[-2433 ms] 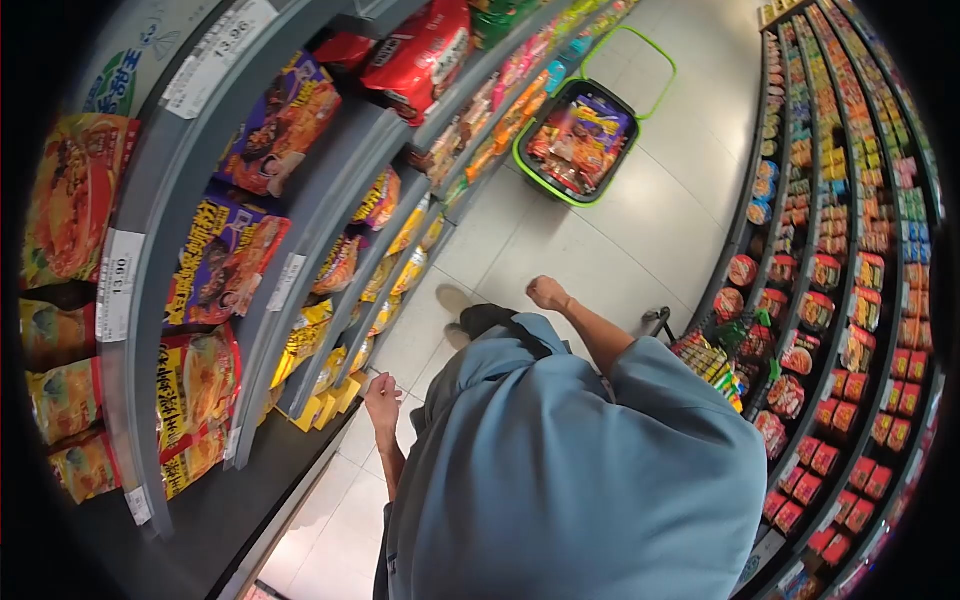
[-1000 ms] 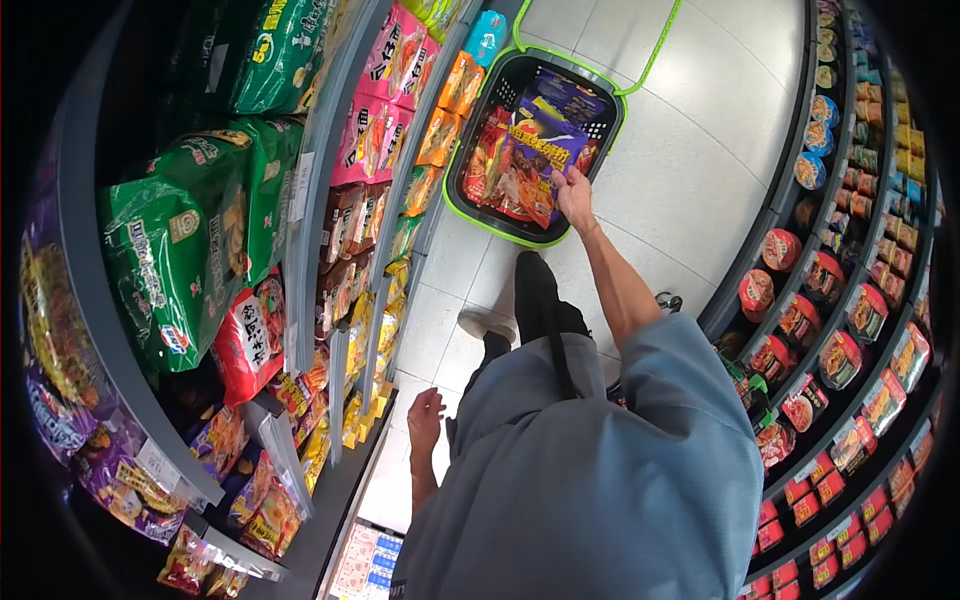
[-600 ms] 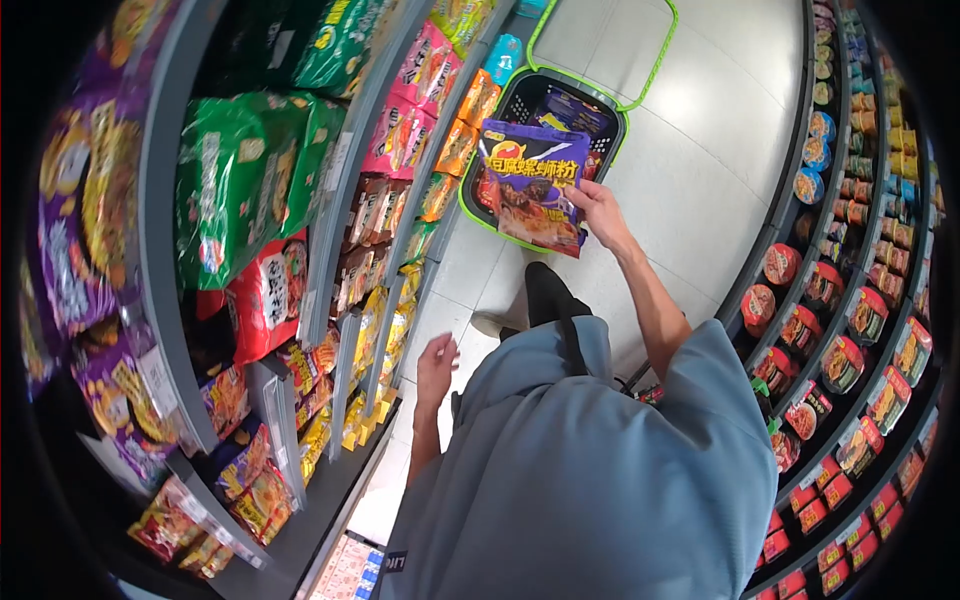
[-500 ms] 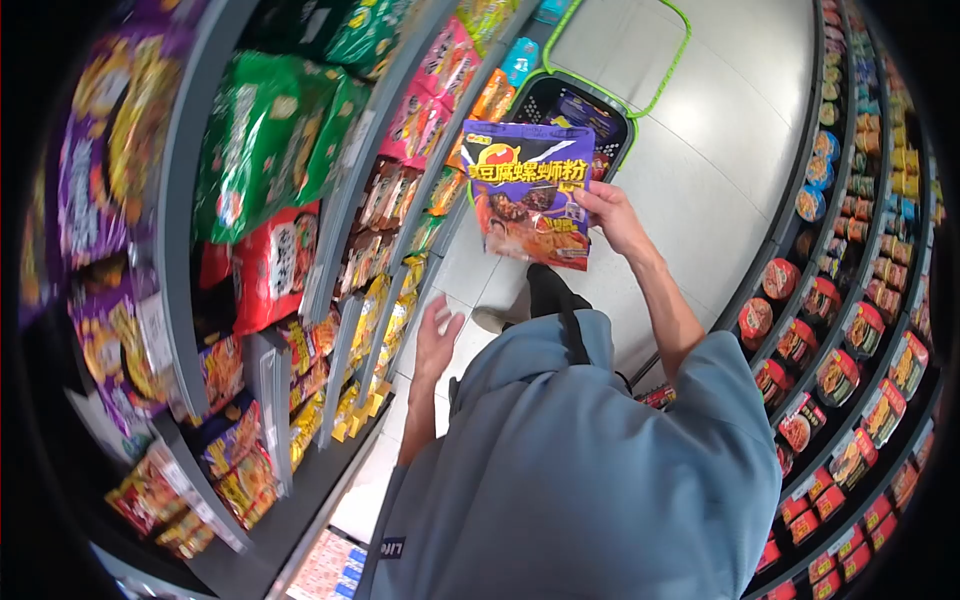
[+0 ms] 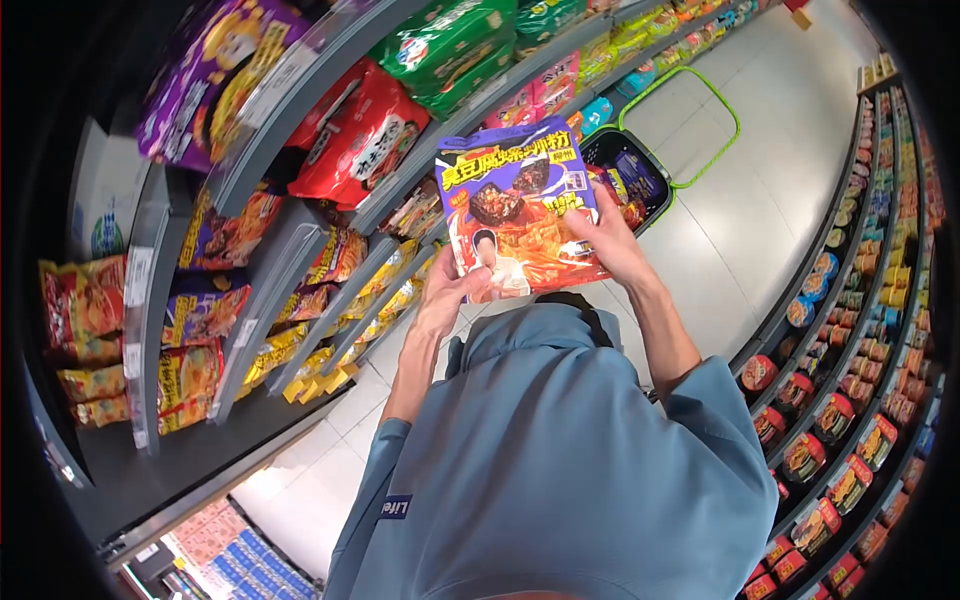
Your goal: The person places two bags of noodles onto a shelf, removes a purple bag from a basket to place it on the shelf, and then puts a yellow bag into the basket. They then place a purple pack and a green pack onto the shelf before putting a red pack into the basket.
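Observation:
A purple and orange bag of rice noodles (image 5: 520, 215) is held up in front of me, its printed front facing me and slightly tilted. My left hand (image 5: 447, 290) grips its lower left corner, thumb on the front. On the other side, my right hand (image 5: 612, 243) closes on the right edge, thumb across the printed picture. The fingers behind the bag are hidden. Beyond it on the floor stands a black shopping basket (image 5: 660, 205) with a bright green handle, partly covered by the bag. Colourful packets lie in the basket.
Grey shelves (image 5: 262, 112) on the left carry bagged noodles, including a red bag (image 5: 365, 140) and a green bag (image 5: 450, 50). Curved shelves with cup and bowl noodles (image 5: 835, 415) line the right side. Pale floor tiles (image 5: 745, 200) run between them.
My left hand has come up from beside the shelf and taken hold of the bag. The bag is nearer to me, and my view has turned, showing more of the lower left shelves.

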Tool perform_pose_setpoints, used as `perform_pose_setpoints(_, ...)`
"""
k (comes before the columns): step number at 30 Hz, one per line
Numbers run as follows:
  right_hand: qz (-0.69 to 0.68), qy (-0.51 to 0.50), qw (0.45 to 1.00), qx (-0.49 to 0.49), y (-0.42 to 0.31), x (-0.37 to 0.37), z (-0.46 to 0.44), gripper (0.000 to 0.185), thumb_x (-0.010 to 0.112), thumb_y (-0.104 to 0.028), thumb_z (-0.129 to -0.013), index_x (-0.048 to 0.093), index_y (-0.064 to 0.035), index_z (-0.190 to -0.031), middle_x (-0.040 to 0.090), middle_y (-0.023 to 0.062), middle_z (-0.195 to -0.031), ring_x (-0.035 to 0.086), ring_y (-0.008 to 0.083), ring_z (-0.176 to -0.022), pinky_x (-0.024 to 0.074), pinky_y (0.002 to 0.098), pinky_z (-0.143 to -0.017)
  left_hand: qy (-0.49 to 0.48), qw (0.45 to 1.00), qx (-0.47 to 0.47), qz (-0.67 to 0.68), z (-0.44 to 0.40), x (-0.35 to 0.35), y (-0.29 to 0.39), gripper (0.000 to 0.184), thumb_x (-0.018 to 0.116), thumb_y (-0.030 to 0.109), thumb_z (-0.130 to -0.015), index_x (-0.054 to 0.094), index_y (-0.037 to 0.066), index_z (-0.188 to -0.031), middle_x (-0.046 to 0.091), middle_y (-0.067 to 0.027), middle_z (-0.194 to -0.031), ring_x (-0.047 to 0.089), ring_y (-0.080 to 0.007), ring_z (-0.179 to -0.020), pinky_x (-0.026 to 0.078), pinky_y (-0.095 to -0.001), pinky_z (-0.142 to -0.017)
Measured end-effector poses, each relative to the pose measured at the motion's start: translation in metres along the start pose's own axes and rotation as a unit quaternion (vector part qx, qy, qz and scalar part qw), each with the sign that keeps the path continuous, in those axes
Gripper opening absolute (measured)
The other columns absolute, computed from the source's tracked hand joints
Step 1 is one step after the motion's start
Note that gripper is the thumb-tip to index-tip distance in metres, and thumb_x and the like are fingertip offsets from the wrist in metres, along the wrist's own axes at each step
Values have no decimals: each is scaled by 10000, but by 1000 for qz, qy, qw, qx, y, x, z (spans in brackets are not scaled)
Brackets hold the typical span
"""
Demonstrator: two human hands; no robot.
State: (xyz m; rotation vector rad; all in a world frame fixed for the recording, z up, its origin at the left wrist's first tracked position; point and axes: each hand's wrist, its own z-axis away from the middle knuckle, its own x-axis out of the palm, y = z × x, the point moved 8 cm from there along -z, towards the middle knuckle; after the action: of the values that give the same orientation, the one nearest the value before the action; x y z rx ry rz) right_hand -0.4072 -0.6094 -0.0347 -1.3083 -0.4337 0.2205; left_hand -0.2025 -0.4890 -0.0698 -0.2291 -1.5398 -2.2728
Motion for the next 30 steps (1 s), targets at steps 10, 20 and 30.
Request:
perform_pose_setpoints(10, -330, -2, 938, 103, 84, 54, 14, 490, 516, -420, -957, 489, -50, -1278, 593, 79, -1193, 569, 204, -1106, 476, 366, -947, 96, 827, 101, -545, 90, 33, 90, 602, 781, 195, -764, 415, 13, -1207, 627, -121, -1009, 641, -234, -829, 523, -335, -726)
perform_pose_setpoints(20, -556, -72, 828, 19, 77, 130, 17, 464, 455, -426, -974, 512, -62, -1255, 601, 63, -1175, 578, 193, -1065, 478, 365, -929, 42, 523, 423, -739, 151, 102, 71, 697, 734, 262, -741, 456, 22, -1333, 574, -91, -1042, 565, -198, -821, 518, -260, -608)
perform_pose_setpoints(30, -333, -14, 941, 69, 92, 180, -12, 459, 396, -420, -997, 538, -50, -1230, 606, 55, -1168, 581, 162, -1039, 458, 343, -927, 303, 607, 257, -688, 173, -8, 146, 791, 787, 430, -656, 510, 94, -1317, 574, -146, -1228, 556, -288, -910, 431, -433, -874)
